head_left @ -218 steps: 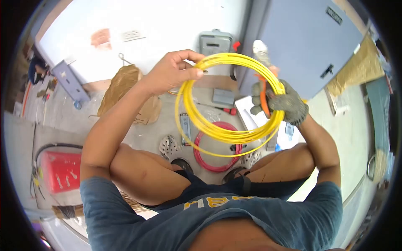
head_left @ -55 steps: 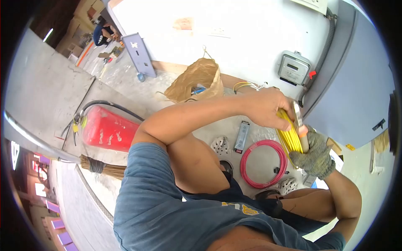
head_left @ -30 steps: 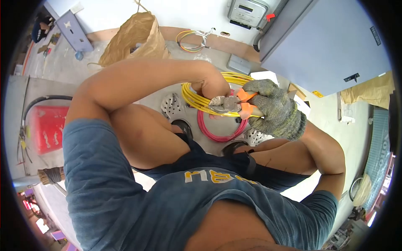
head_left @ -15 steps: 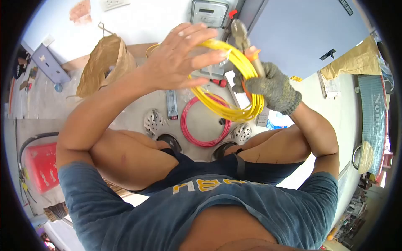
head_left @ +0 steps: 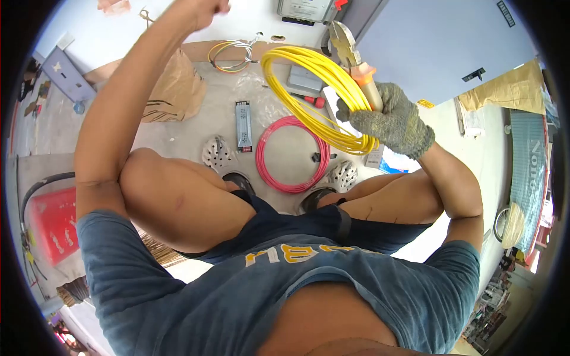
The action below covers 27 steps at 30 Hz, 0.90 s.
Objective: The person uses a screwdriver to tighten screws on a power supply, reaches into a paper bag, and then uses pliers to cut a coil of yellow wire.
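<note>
In my right hand (head_left: 392,121), which wears a grey knit glove, are a coil of yellow electrical wire (head_left: 309,62) and a pair of pliers (head_left: 346,46). The gloved fingers wrap round the coil's right side and the plier handles, jaws pointing up. My bare left hand (head_left: 202,13) is raised at the top edge, apart from the coil; most of its fingers are cut off by the frame. Below the yellow coil, a coil of red wire (head_left: 261,157) lies on the floor between my feet.
A metal power supply unit (head_left: 243,126) lies left of the red coil. A red-handled screwdriver (head_left: 314,101) and thinner wires (head_left: 228,66) are near the wall. A paper bag (head_left: 178,89) stands at left, a grey panel door (head_left: 433,47) at upper right, a red container (head_left: 53,225) far left.
My left hand has gone from beside the yellow coil, fingers spread, up and left to the frame's top edge. The coil has tilted and shifted slightly up and left in my right hand.
</note>
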### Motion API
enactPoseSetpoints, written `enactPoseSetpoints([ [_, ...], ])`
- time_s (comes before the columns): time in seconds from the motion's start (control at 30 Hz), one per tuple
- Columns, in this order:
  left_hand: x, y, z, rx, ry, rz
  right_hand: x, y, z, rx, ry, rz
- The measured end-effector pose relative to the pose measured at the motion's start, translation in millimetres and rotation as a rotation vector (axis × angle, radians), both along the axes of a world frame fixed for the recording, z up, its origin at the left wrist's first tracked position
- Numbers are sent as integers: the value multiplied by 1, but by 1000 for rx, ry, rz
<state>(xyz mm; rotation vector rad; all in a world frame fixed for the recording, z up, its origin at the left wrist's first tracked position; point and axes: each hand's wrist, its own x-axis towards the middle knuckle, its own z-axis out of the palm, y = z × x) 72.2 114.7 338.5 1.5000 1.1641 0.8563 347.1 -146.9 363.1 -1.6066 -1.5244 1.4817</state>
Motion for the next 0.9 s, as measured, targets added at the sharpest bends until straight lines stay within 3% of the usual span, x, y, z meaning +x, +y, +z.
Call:
enactPoseSetpoints([
  [0.03, -7, 4, -8, -53, 348, -21, -2, -1, 0, -9, 60, -44],
  [0.07, 0, -29, -11, 167, 581, -137, -3, 2, -1, -18, 119, -82],
  [0.1, -11, -12, -62, 559, 494, -355, 2, 5, -7, -18, 117, -136],
  [0.13, -9, -3, -91, 601, 690, -566, 6, 8, -10, -13, 110, -119],
  [0.17, -2, -13, -84, 634, 887, -785, 10, 9, -12, -10, 302, -190],
  [0.2, 5, -25, -78, 213, 1053, -795, 15, 9, -13, -10, 496, -267],
  [0.23, 13, -59, -52, -219, 1188, -786, 21, 10, -12, -5, 500, -272],
  [0.27, 10, -72, -53, -212, 1189, -791, 23, 11, -11, 0, 499, -279],
  [0.33, -3, -83, -64, 194, 1389, -1092, 26, 9, -9, 46, 542, -276],
  [0.37, -5, -81, -71, 198, 1396, -1106, 29, 11, -9, 49, 598, -234],
  [0.43, -5, -76, -83, 83, 444, -733, 33, 16, -9, 40, 580, -232],
  [0.57, 18, -88, -59, -172, 206, -594, 41, 19, -11, 13, 637, -278],
  [0.63, 17, -86, -66, -347, -103, -387, 52, 25, -17, 29, 662, -297],
  [0.8, 0, -71, -46, -459, -452, -448, 54, 23, -12, 49, 466, -355],
  [0.87, -8, -62, -22, -438, -532, -500, 50, 24, -4, 187, -511, -561],
  [0.9, -8, -64, -14, -381, -445, -444, 51, 24, 1, 211, -490, -560],
])
